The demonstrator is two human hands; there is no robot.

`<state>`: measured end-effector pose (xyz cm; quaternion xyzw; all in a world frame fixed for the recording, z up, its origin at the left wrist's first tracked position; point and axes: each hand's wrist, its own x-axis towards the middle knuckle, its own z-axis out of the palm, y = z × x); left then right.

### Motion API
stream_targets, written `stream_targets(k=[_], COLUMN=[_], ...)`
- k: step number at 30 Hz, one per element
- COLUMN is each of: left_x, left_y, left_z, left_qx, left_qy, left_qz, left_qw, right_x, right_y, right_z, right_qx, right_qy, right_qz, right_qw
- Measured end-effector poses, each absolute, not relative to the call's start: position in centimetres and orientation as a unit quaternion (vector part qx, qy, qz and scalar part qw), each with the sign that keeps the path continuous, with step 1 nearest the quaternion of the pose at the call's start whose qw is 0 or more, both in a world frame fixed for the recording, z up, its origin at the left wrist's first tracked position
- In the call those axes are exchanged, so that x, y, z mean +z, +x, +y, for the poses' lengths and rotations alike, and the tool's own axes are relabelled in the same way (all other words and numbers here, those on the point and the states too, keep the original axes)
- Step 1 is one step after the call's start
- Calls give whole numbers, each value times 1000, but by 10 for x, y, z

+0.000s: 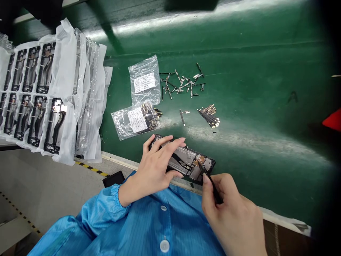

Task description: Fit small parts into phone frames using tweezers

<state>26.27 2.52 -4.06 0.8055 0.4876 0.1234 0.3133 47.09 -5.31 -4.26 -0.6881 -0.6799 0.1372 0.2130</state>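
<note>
Where the frame's lower edge shows a blue smock sleeve (106,213), we see the right hand (234,217) at lower right, closed in a pinch on dark tweezers (210,179) whose tips rest on the right end of an opened phone frame (186,160). Just left of it, the left hand (156,170) lies over the left half of that phone frame, fingers (170,144) spread flat on top and thumb tucked at its near side, pressing it down at the near rim of the green surface (266,89). Farther up, at centre, we find two clear bags with white labels: a lower bag (135,120) holding small parts and an upper bag (145,81). Right of the lower bag lie a single strip (182,117) and a neat bundle of gold-tipped flex strips (209,115); above these, a loose scatter of small flex parts (183,83). At upper left, white trays (39,89) hold rows of dark phone frames under clear film.
</note>
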Motion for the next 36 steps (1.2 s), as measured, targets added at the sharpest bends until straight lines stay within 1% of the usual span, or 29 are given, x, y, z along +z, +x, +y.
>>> stream_targets(k=[7,13,18,25,36], left_x=[-42,-43,-43,-42,-41], left_y=[262,262,261,252,251], left_z=[26,25,26,38,39], left_qx=[128,121,122,118,105], left_qy=[813,811,802,821,821], left_qz=[478,481,488,443,449], left_qw=[305,311,322,341,338], right_x=[-39,-56,-59,-57,-64], right_y=[464,458,474,500,505], right_z=[-51,-55,-60,-53,-54], right_qx=[124,98,163,95,77], right_qy=[-699,-712,-688,-663,-649], right_qz=[-682,-664,-656,-704,-721], right_qw=[173,207,264,237,233])
